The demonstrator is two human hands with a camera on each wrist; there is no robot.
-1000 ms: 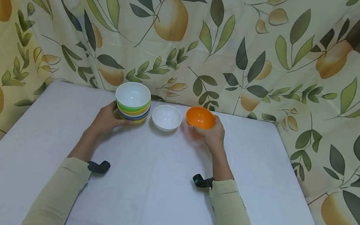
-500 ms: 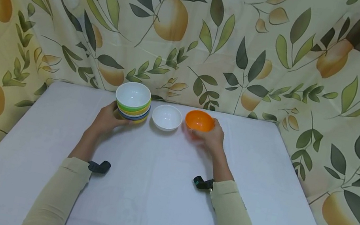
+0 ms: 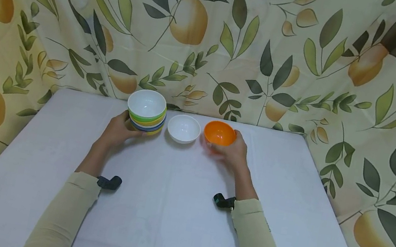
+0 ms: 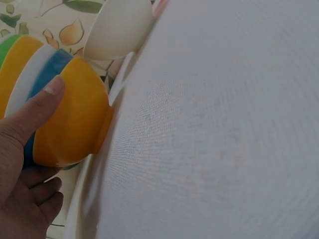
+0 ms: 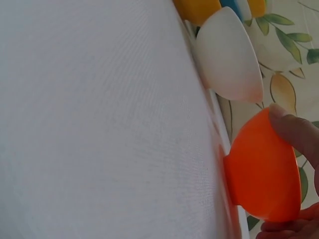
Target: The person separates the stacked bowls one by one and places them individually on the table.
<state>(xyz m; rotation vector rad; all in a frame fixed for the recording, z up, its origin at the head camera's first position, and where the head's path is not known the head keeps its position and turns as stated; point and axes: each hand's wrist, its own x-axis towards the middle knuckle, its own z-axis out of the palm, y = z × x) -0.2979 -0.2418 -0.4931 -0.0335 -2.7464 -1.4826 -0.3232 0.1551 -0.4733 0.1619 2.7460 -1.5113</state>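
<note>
A big curtain [image 3: 215,25] with fruit and leaves on it hangs at the back in soft folds. In front is a table [image 3: 163,210] with a smooth white cloth. Up close, the wrist views show the tiny weave in this cloth, which the head view does not. Two pale sleeves [image 3: 60,214] reach in from the near side, well apart, with white cloth between them.

A tall stack of bowls [image 3: 147,112] stands near the far edge of the table. From above, the top one is shiny white inside. The left wrist view shows the round sides better: green, yellow, white, blue, then yellow with a ring foot at the bottom. The left hand [image 3: 116,130] grips the stack, thumb on one side, fingers round the other.

The right hand [image 3: 234,149] grips a glossy orange bowl [image 3: 219,133]; the right wrist view shows the thumb at its rim. A white bowl [image 3: 183,129] sits in between, with a small gap on each side. White cloth runs past both hands. Small black wrist cameras [image 3: 109,182] are on both arms.
</note>
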